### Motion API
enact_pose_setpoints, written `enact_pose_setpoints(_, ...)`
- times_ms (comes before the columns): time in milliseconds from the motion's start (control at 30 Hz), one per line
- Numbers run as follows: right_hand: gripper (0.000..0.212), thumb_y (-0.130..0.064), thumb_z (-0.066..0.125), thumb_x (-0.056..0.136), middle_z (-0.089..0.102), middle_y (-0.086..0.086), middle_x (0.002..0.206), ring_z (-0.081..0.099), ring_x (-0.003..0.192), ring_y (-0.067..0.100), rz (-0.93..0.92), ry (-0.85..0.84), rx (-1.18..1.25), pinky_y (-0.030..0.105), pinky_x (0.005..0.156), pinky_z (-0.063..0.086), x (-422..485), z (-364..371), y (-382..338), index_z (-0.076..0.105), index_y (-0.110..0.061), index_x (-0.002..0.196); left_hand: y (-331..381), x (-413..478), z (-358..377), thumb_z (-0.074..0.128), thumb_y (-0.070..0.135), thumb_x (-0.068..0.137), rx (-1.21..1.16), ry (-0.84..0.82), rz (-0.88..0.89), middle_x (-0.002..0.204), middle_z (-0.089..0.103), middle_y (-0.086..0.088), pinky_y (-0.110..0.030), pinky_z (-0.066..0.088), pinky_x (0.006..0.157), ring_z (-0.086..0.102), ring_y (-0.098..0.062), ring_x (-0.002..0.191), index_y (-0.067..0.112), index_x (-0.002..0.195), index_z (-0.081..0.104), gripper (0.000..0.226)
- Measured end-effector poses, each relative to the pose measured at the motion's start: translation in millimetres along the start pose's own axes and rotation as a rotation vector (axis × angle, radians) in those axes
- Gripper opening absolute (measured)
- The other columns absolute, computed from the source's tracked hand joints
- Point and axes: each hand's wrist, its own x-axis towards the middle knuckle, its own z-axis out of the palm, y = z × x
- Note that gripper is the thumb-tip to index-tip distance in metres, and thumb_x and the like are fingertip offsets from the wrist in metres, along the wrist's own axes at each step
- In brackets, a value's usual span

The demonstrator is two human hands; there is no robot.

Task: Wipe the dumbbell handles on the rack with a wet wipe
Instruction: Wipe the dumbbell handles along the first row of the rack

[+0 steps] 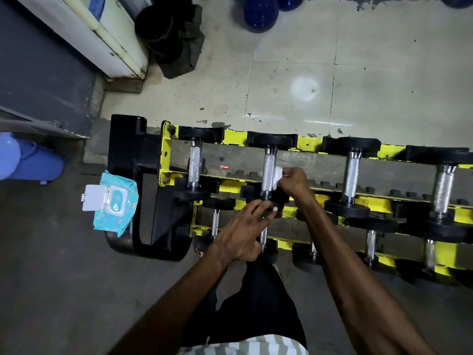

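1. While the wipe [277, 176] is pinched in the R hand [294, 179], it is pressed to the right side of the 2nd handle [268, 170] on the top tier; fingers are curled round it, prob. so it can be rubbed w/o slipping.
2. L hand [244, 228] is held open, fingers straight, tips laid on the near black head [270, 199] of the same dumbbell [271, 140], likely to stop it rolling in its cradle.
3. Dumbbell is seated across the rack [165, 149], so only the knurled bar btw. the heads is exposed for wiping.
4. Pack [115, 203] is set lid-open by the rack's left end, within reach for a fresh wipe.
5. Whether the 1st handle [194, 162] is done can't be told; handles to the right and on lower tiers are judged not yet wiped.
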Motion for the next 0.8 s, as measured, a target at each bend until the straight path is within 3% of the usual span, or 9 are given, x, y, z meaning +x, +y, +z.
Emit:
enact_pose_setpoints(67,0.030,0.010,0.057,0.079,0.060,-0.003,0.071,0.056,0.063,0.013,0.079,0.072,0.181,0.024,0.060,0.045,9,-2,-14,0.064,-0.018,0.087,-1,0,0,0.069,0.031,0.064,0.002,0.002,0.001,0.151,0.031,-0.010,-0.035,0.048,0.103,0.027,-0.027,0.141,0.008,0.155,0.035,0.100)
enact_pose_setpoints(167,0.025,0.005,0.048,0.083,0.050,-0.001,0.058,0.042,0.050,0.012,0.153,-0.048,0.323,0.023,0.047,0.031,19,-3,-28,0.063,-0.014,0.079,-1,1,-1,0.068,0.031,0.066,0.001,-0.011,0.003,0.153,0.029,-0.009,-0.034,0.045,0.107,0.025,-0.026,0.142,0.009,0.157,0.032,0.100)
enact_pose_setpoints(267,0.027,0.006,0.035,0.087,0.034,0.000,0.059,0.028,0.042,0.008,0.248,-0.199,0.438,0.020,0.040,0.022,24,-2,-26,0.053,-0.012,0.079,-1,0,-1,0.068,0.032,0.068,-0.001,-0.020,-0.004,0.154,0.027,-0.008,-0.034,0.043,0.108,0.023,-0.026,0.144,0.010,0.158,0.030,0.100)
enact_pose_setpoints(400,0.034,0.011,0.028,0.086,0.032,-0.004,0.056,0.027,0.039,0.006,0.228,-0.236,0.529,0.018,0.038,0.020,30,-5,-29,0.049,-0.015,0.081,-2,0,-2,0.069,0.030,0.067,-0.020,-0.016,0.001,0.154,0.029,-0.008,-0.034,0.044,0.108,0.024,-0.025,0.143,0.009,0.157,0.032,0.099)
enact_pose_setpoints(467,0.033,0.010,0.032,0.085,0.038,-0.006,0.048,0.032,0.045,0.010,0.221,-0.122,0.556,0.019,0.040,0.025,32,-3,-33,0.051,-0.015,0.077,-2,0,-3,0.069,0.029,0.068,-0.020,-0.017,0.005,0.153,0.029,-0.008,-0.033,0.044,0.107,0.024,-0.025,0.143,0.009,0.157,0.031,0.099)
enact_pose_setpoints(567,0.030,0.006,0.047,0.085,0.054,0.001,0.058,0.045,0.052,0.013,0.136,0.113,0.461,0.024,0.049,0.038,22,9,-31,0.060,-0.015,0.069,-3,0,-4,0.069,0.029,0.069,-0.031,-0.020,0.006,0.154,0.028,-0.008,-0.033,0.044,0.107,0.024,-0.025,0.144,0.009,0.158,0.031,0.098)
enact_pose_setpoints(667,0.013,-0.006,0.064,0.084,0.068,-0.003,0.081,0.060,0.072,0.008,-0.021,0.347,0.449,0.021,0.071,0.049,3,20,-21,0.073,-0.014,0.089,-2,0,-3,0.068,0.028,0.065,-0.051,-0.011,0.005,0.152,0.031,-0.008,-0.032,0.046,0.105,0.028,-0.026,0.142,0.008,0.153,0.038,0.095)
enact_pose_setpoints(800,0.015,-0.010,0.064,0.087,0.070,0.000,0.098,0.065,0.089,0.013,-0.451,0.533,0.151,0.025,0.077,0.054,-21,24,-19,0.073,-0.011,0.100,-2,-1,-3,0.071,0.029,0.058,-0.042,0.026,0.013,0.151,0.039,-0.011,-0.031,0.042,0.109,0.031,-0.026,0.139,0.009,0.142,0.055,0.087)
